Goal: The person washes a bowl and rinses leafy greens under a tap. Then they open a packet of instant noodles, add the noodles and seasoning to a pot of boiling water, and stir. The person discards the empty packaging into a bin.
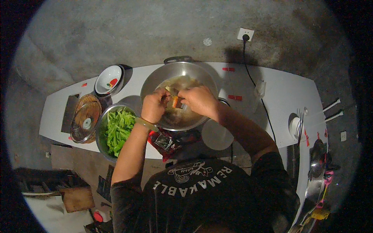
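Over a wide stainless steel pot (151, 84) of brownish liquid, both my hands come together. My left hand (154, 106) and my right hand (201, 102) pinch a small orange and dark packet (177, 102) between them, fingertips nearly meeting. Fingers hide parts of the packet, so whether it is torn cannot be seen. Close to my left wrist, which wears a pale bangle (146, 124), stands a metal bowl (100, 142) of leafy greens (121, 131). Below the pot lies a shiny red package (164, 142), partly behind my left forearm.
A woven basket (97, 102) with a glass lid (84, 125) and stacked enamel bowls (107, 78) stand left on the white table (279, 87). Right of the pot, a black cord (247, 65) runs from the wall socket (245, 34). A translucent round lid or plate (218, 135) lies under my right forearm.
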A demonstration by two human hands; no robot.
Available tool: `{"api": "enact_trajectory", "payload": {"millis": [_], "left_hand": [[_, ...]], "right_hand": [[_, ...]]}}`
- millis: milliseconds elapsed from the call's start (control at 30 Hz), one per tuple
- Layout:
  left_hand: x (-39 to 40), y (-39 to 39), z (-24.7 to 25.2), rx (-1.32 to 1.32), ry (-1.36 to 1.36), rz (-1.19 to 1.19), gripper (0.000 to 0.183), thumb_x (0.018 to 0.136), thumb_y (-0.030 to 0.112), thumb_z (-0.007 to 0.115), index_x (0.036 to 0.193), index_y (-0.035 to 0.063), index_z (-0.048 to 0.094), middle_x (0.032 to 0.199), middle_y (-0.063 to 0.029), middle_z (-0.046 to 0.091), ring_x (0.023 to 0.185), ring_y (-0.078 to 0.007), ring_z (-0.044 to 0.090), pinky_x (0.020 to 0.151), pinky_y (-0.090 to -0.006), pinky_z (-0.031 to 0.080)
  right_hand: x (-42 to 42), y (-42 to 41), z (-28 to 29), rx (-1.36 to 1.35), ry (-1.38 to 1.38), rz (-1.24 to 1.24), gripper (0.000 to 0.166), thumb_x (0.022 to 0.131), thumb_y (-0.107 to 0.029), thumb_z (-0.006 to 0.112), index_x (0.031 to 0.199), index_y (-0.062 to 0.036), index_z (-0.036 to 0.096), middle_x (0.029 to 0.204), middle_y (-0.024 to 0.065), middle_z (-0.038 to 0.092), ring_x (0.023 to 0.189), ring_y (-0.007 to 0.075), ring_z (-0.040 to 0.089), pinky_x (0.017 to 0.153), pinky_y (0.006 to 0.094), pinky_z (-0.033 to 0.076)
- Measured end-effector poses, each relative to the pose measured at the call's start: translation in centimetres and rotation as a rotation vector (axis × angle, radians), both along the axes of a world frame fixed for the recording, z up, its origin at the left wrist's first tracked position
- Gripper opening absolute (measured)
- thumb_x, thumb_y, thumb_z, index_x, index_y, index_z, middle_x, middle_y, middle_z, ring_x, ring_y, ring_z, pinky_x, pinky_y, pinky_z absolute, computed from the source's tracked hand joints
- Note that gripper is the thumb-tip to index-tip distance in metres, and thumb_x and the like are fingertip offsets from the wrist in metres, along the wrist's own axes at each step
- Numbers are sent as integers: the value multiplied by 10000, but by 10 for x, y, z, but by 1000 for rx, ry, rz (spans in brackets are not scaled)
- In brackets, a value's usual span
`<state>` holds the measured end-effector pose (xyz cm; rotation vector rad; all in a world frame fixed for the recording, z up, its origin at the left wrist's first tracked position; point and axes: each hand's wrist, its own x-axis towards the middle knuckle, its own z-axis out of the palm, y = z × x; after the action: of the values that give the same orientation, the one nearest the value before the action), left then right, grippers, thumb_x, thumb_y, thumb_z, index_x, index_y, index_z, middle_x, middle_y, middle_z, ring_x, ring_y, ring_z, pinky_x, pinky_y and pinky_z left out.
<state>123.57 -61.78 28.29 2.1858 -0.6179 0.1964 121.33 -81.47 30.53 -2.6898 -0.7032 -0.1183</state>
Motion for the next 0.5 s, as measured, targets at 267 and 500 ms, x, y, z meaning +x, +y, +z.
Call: {"api": "enact_trajectory", "payload": {"millis": [267,500], "left_hand": [[8,11,22,-151,195,-57,67,851,82,603,862,25,569,724,-4,584,622,-83,518,554,-244,429],[4,14,48,-270,239,30,62,856,79,595,850,28,560,689,10,543,598,-73,481,548,-221,413]], "right_hand": [[6,-12,24,474,427,109,268,818,-83,588,1078,-33,548,753,102,605,624,161,564,560,314,472],[11,-23,16,583,462,44,120,802,-59,573,915,-23,585,781,107,631,681,159,591,634,299,484]]}}
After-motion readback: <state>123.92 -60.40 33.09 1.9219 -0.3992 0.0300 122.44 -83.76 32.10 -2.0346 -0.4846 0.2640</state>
